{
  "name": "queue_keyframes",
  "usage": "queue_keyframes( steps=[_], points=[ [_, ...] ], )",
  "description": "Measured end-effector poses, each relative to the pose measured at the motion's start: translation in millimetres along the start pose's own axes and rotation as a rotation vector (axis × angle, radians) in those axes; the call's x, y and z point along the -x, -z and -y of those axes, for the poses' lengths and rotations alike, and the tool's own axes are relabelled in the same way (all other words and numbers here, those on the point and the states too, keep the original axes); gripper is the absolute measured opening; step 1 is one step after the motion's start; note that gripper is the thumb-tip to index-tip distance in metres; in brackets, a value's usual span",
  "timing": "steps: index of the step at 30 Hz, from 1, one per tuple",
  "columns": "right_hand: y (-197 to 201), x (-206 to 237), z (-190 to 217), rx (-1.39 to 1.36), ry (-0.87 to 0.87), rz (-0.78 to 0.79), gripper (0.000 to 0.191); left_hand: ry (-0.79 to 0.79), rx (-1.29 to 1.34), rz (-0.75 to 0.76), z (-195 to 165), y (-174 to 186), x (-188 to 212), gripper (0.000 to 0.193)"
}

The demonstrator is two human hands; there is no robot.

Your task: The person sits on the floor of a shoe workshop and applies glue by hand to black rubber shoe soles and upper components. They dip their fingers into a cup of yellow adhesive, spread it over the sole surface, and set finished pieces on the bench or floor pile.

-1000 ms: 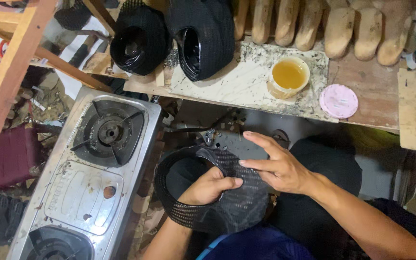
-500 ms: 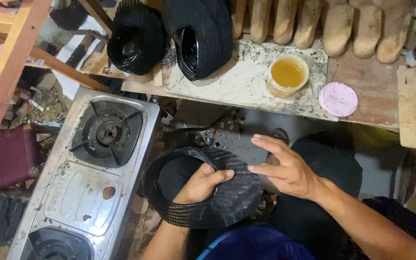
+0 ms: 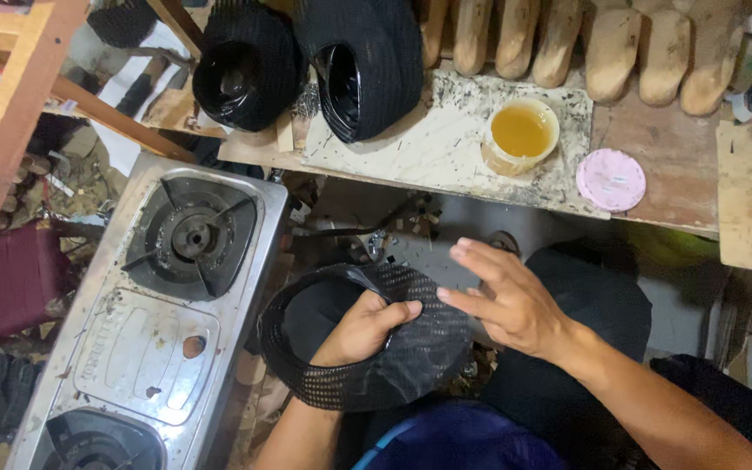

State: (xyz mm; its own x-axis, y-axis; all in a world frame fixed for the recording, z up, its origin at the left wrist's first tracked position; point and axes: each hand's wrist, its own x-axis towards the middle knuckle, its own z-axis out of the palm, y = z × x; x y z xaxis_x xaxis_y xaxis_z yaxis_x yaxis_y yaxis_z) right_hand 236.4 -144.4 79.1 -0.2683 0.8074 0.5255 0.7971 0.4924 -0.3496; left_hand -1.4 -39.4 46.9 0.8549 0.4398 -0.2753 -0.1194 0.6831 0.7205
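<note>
My left hand (image 3: 365,327) is tucked inside a black mesh shoe upper (image 3: 411,348) and grips its edge, holding it over my lap. The right hand (image 3: 502,296) hovers just right of it, fingers spread, with the fingertips close to the mesh and nothing held. The upper's opening (image 3: 306,318) faces left, its rim curling round. Whether the right fingertips touch the mesh cannot be told.
A steel gas stove (image 3: 158,331) lies to the left. On the bench ahead sit a cup of yellow glue (image 3: 521,135), a pink lid (image 3: 611,179), two more black uppers (image 3: 306,61) and a row of wooden shoe lasts (image 3: 585,43). A wooden frame (image 3: 10,113) stands far left.
The mesh upper has been turned and opened out around my left hand. My right hand has let go of it and lifted away to the right with fingers spread.
</note>
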Motion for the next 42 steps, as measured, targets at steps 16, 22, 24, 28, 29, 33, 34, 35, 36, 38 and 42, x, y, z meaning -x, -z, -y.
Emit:
queue_keyframes(
  steps=[16,22,24,28,29,33,34,35,36,38,42],
  points=[
    [12.6,-46.8,-68.1,0.066,-0.352,-0.009,0.039,-0.061,-0.098,-0.256,15.7,-4.0,-11.6,0.028],
    [27.4,-56.5,-145.9,0.474,-0.418,0.076,0.060,0.060,-0.045,-0.490,24.8,5.1,-4.6,0.030],
    [28.8,-49.0,-148.2,0.376,-0.439,-0.019,0.048,-0.003,0.040,-0.460,20.9,3.4,-0.6,0.025],
    [22.7,-34.0,-114.9,0.168,-0.516,-0.121,0.022,-0.069,0.121,-0.302,10.8,-1.0,5.6,0.026],
    [20.9,-31.1,-98.6,0.094,-0.499,-0.112,0.016,-0.073,0.138,-0.290,8.4,-2.4,4.8,0.025],
    [-5.1,-11.1,-23.4,-0.218,-0.365,-0.095,0.028,-0.072,0.171,-0.263,5.5,-11.4,1.6,0.026],
    [-13.3,-8.4,-10.8,-0.176,-0.271,-0.102,0.034,-0.070,0.167,-0.260,5.9,-13.5,1.9,0.026],
    [-17.2,-7.0,-4.1,-0.132,-0.179,-0.109,0.041,-0.058,0.171,-0.252,5.8,-15.3,2.1,0.026],
    [-18.8,-6.6,-3.8,-0.104,-0.173,-0.081,0.046,-0.047,0.172,-0.242,5.8,-16.4,1.7,0.026],
    [-23.0,-4.2,0.6,-0.051,-0.162,-0.024,0.058,-0.023,0.175,-0.218,5.5,-17.5,1.8,0.026],
    [-22.2,-2.7,-3.1,-0.087,-0.196,-0.134,0.055,-0.012,0.167,-0.162,4.9,-17.0,4.3,0.027]
  ],
)
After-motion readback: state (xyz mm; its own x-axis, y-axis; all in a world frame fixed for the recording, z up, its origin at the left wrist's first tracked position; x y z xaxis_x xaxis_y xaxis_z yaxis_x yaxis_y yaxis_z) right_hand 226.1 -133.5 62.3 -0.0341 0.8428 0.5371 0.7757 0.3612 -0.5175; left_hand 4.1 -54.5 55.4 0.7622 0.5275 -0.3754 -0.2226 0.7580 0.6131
